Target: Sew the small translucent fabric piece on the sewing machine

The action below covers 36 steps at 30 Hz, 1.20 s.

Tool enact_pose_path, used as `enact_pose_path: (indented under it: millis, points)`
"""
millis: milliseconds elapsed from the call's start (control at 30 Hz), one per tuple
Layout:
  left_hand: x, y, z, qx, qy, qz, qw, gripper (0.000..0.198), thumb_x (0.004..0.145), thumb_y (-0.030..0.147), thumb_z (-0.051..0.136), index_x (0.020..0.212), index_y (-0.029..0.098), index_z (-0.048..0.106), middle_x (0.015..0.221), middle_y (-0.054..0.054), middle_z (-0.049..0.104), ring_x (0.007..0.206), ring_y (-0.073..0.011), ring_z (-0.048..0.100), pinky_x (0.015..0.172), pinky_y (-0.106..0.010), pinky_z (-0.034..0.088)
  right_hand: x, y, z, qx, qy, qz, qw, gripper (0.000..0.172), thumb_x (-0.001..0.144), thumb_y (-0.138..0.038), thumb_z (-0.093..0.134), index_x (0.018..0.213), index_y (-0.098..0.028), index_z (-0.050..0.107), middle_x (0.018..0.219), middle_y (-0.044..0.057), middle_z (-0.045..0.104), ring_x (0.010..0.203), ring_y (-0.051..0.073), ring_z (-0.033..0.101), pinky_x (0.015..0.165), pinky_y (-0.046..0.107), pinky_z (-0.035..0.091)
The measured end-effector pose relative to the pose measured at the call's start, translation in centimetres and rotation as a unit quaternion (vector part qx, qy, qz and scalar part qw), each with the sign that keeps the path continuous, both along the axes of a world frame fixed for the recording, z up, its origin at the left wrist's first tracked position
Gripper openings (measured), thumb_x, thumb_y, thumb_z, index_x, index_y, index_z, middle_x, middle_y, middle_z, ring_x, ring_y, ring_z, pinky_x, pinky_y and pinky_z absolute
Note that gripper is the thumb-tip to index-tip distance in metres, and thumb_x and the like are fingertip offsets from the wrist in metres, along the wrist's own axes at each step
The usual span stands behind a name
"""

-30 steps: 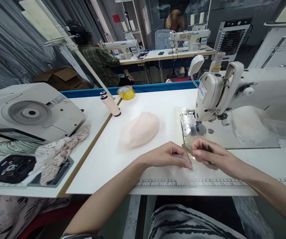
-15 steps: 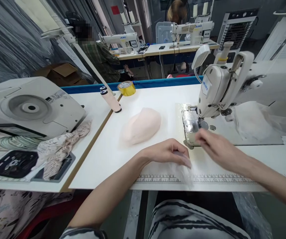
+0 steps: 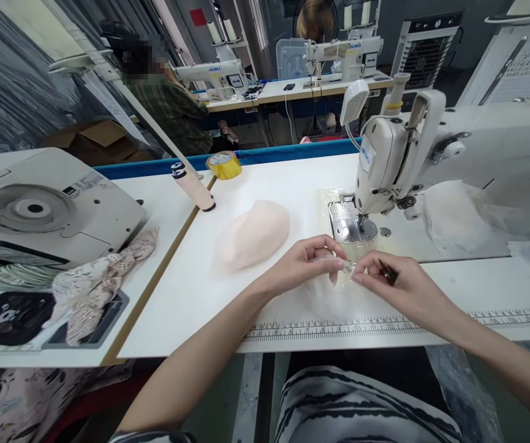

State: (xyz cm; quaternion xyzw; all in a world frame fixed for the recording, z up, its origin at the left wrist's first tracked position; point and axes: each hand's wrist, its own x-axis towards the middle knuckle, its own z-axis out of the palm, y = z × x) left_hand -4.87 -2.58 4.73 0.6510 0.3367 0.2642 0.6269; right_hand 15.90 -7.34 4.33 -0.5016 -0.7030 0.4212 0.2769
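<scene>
My left hand (image 3: pixel 308 263) and my right hand (image 3: pixel 396 285) meet just in front of the needle plate (image 3: pixel 350 225) of the white sewing machine (image 3: pixel 435 154). Both pinch the edge of a thin, sheer white fabric piece (image 3: pixel 327 295) that lies on the table near the printed ruler (image 3: pixel 366 326). My left fingers are curled, lifting the fabric's edge. A small dark tool (image 3: pixel 387 272) sits tucked in my right hand. A pale pink fabric bundle (image 3: pixel 253 235) rests to the left of my hands.
A pink thread cone (image 3: pixel 193 187) lies on its side near a yellow tape roll (image 3: pixel 224 165). Another machine (image 3: pixel 43 212) and patterned cloth (image 3: pixel 103 286) sit on the left table. A person sits at sewing machines in the back. Plastic bagging (image 3: pixel 458 215) lies under the machine arm.
My right hand reached toward the needle plate, then came back to meet the left. My left hand has risen from lying flat on the fabric to pinching its edge.
</scene>
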Motion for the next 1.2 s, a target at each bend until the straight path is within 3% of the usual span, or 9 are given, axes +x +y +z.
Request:
enact_pose_path:
  millis: [100, 300, 567, 767, 867, 1033, 1200]
  points:
    - [-0.1, 0.0, 0.0, 0.025, 0.028, 0.039, 0.999, 0.021, 0.086, 0.034, 0.06, 0.079, 0.015, 0.062, 0.06, 0.002, 0.06, 0.049, -0.0049, 0.038, 0.05, -0.019, 0.03, 0.0, 0.2, 0.0, -0.002, 0.022, -0.011, 1.0, 0.029, 0.089, -0.049, 0.05, 0.081, -0.022, 0.057, 0.065, -0.003, 0.041, 0.059, 0.013, 0.038, 0.053, 0.026, 0.027]
    - [-0.2, 0.2, -0.3, 0.034, 0.016, 0.063, 0.997, 0.025, 0.085, 0.038, 0.061, 0.076, 0.015, 0.063, 0.066, 0.002, 0.056, 0.051, -0.0043, 0.035, 0.047, -0.018, 0.026, 0.4, 0.5, -0.1, -0.015, 0.051, -0.019, 0.998, 0.035, 0.088, -0.053, 0.049, 0.073, -0.021, 0.052, 0.068, -0.001, 0.046, 0.062, 0.013, 0.04, 0.055, 0.027, 0.029]
    - [0.1, 0.0, -0.7, 0.01, -0.013, 0.064, 0.998, 0.024, 0.083, 0.038, 0.063, 0.079, 0.014, 0.061, 0.068, 0.001, 0.056, 0.057, -0.0064, 0.046, 0.053, -0.019, 0.038, 0.5, 1.1, -0.9, -0.033, 0.056, -0.029, 0.997, 0.029, 0.083, -0.051, 0.059, 0.077, -0.022, 0.061, 0.066, -0.001, 0.05, 0.061, 0.014, 0.041, 0.056, 0.028, 0.031]
    - [0.2, 0.2, -1.1, 0.058, -0.062, 0.154, 0.984, 0.021, 0.082, 0.034, 0.065, 0.076, 0.014, 0.059, 0.075, -0.002, 0.063, 0.054, -0.0052, 0.045, 0.051, -0.019, 0.038, 0.6, 1.0, -0.5, -0.003, 0.057, -0.052, 0.997, 0.032, 0.084, -0.05, 0.058, 0.07, -0.021, 0.058, 0.064, -0.001, 0.05, 0.06, 0.013, 0.044, 0.056, 0.027, 0.033]
    - [0.1, 0.2, -1.1, 0.041, -0.052, 0.136, 0.989, 0.021, 0.082, 0.033, 0.064, 0.077, 0.014, 0.06, 0.073, -0.001, 0.062, 0.054, -0.0048, 0.046, 0.051, -0.019, 0.039, 0.7, 1.2, -0.2, 0.0, 0.054, -0.049, 0.997, 0.031, 0.083, -0.049, 0.059, 0.07, -0.021, 0.059, 0.062, -0.002, 0.049, 0.059, 0.013, 0.043, 0.055, 0.027, 0.033]
    - [0.1, -0.1, -0.5, -0.038, -0.018, 0.053, 0.998, 0.027, 0.076, 0.035, 0.071, 0.091, 0.015, 0.061, 0.081, -0.003, 0.064, 0.067, -0.0085, 0.056, 0.058, -0.02, 0.046, 0.7, 1.5, -0.2, -0.004, 0.054, -0.05, 0.997, 0.033, 0.081, -0.052, 0.06, 0.07, -0.021, 0.06, 0.061, -0.002, 0.046, 0.056, 0.013, 0.04, 0.052, 0.027, 0.03]
    - [0.2, -0.3, -0.4, -0.04, 0.005, 0.043, 0.998, 0.027, 0.07, 0.034, 0.076, 0.082, 0.013, 0.062, 0.073, -0.002, 0.064, 0.061, -0.0087, 0.058, 0.06, -0.023, 0.049, 0.2, 1.6, -0.4, -0.012, 0.048, 0.0, 0.999, 0.033, 0.082, -0.052, 0.059, 0.071, -0.021, 0.059, 0.06, -0.002, 0.046, 0.056, 0.013, 0.041, 0.052, 0.027, 0.031]
